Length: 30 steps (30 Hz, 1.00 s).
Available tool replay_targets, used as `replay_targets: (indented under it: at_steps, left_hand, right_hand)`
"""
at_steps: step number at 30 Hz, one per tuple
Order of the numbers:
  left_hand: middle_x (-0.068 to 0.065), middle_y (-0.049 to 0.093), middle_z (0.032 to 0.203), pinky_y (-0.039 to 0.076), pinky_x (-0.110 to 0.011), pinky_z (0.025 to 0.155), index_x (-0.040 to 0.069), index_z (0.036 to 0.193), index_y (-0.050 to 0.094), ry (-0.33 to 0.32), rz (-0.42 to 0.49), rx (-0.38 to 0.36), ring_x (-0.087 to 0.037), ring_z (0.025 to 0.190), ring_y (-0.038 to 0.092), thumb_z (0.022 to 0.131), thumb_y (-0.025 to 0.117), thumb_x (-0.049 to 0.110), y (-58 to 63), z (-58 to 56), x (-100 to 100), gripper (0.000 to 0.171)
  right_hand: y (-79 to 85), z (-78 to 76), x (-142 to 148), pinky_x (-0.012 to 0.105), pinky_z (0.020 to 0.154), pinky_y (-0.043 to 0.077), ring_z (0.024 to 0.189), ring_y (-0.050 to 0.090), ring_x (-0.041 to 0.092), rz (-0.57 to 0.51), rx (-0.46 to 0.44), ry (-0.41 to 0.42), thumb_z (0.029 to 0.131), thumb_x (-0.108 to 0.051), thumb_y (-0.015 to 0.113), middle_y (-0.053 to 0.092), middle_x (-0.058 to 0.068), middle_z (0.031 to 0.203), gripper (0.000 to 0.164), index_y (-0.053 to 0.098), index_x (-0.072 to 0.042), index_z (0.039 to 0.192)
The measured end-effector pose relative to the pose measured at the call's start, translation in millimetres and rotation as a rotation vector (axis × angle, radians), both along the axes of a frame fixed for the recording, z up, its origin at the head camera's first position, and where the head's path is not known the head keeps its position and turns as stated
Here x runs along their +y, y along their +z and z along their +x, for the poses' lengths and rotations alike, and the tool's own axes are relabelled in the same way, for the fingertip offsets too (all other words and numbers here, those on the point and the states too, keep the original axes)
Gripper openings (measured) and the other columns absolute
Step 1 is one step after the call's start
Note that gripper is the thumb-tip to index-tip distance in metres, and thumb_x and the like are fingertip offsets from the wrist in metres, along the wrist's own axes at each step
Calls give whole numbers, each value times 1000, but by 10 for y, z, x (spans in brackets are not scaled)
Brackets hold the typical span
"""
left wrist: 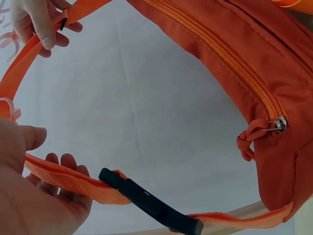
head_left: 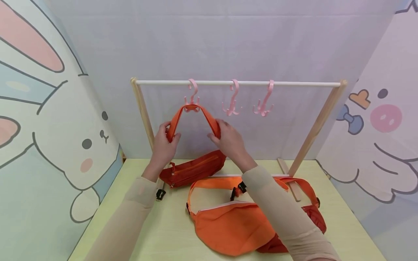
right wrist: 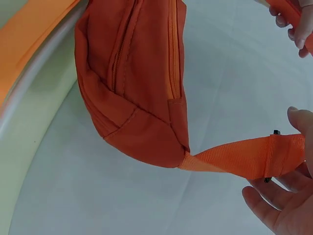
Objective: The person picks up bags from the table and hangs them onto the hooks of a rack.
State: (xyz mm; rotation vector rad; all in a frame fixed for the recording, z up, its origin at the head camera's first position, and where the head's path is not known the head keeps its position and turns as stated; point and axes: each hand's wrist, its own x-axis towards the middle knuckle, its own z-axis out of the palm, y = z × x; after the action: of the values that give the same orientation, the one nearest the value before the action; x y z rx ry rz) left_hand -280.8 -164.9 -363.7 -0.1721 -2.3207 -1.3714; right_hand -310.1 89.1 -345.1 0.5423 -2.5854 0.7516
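Note:
A red-orange waist bag [head_left: 196,168] hangs tilted below its orange strap [head_left: 176,121], whose top bend overlaps the prongs of the leftmost pink hook [head_left: 193,92]. My left hand [head_left: 164,143] is at the strap's left side, fingers behind the webbing and thumb spread away. In the left wrist view a black buckle [left wrist: 151,203] sits between that hand and the bag. On the other side my right hand [head_left: 230,141] has loosely extended fingers behind the strap, beside a black slider [right wrist: 272,155], its thumb apart. The bag's zip pull [left wrist: 252,139] dangles from one end.
Two more pink hooks [head_left: 232,99] hang on the white rod [head_left: 294,84] of a wooden stand [head_left: 318,125]. A bright orange waist bag [head_left: 233,224] lies on the table [head_left: 169,232] under my right forearm, with darker red fabric [head_left: 315,217] beside it.

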Motion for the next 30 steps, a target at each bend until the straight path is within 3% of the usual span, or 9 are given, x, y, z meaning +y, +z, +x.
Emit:
replay_targets:
  at_steps: [6, 14, 20, 25, 30]
  left_hand:
    - [-19, 60, 125, 58, -49, 87, 10, 157, 43, 4, -4, 15, -32, 105, 59, 104, 70, 15, -46, 3, -28, 59]
    - [-15, 56, 133, 59, -51, 94, 11, 159, 39, 15, -7, 12, -32, 117, 57, 103, 71, 17, -74, 38, -38, 65]
    - [-14, 54, 137, 56, -51, 98, 11, 161, 38, 20, -1, 48, -30, 123, 54, 102, 73, 17, -69, 107, -50, 69]
    - [-13, 53, 139, 50, -51, 105, 13, 160, 39, 35, -4, 98, -28, 126, 53, 100, 75, 17, -43, 169, -44, 70]
    - [-15, 53, 139, 50, -53, 104, 11, 159, 41, 38, -12, 149, -29, 126, 52, 99, 76, 14, -37, 230, -29, 70]
  right_hand:
    - [-25, 25, 90, 47, 86, 60, 100, 65, 28, -19, -22, -5, 97, -41, 79, 65, 13, 125, 77, 47, -8, 158]
    - [-52, 126, 241, 51, 98, 57, 120, 64, 31, -34, -34, 13, 97, -42, 80, 61, 16, 143, 79, 44, -9, 159]
    - [-88, 193, 373, 54, 101, 54, 126, 61, 33, -26, -35, 19, 97, -48, 78, 59, 15, 145, 80, 46, -8, 158]
    - [-137, 238, 494, 54, 101, 54, 126, 61, 34, -26, -41, 15, 96, -42, 80, 60, 15, 144, 76, 48, -7, 156]
    - [-213, 271, 607, 53, 102, 54, 126, 61, 33, -6, -45, 5, 97, -39, 80, 61, 15, 143, 75, 48, -6, 156]
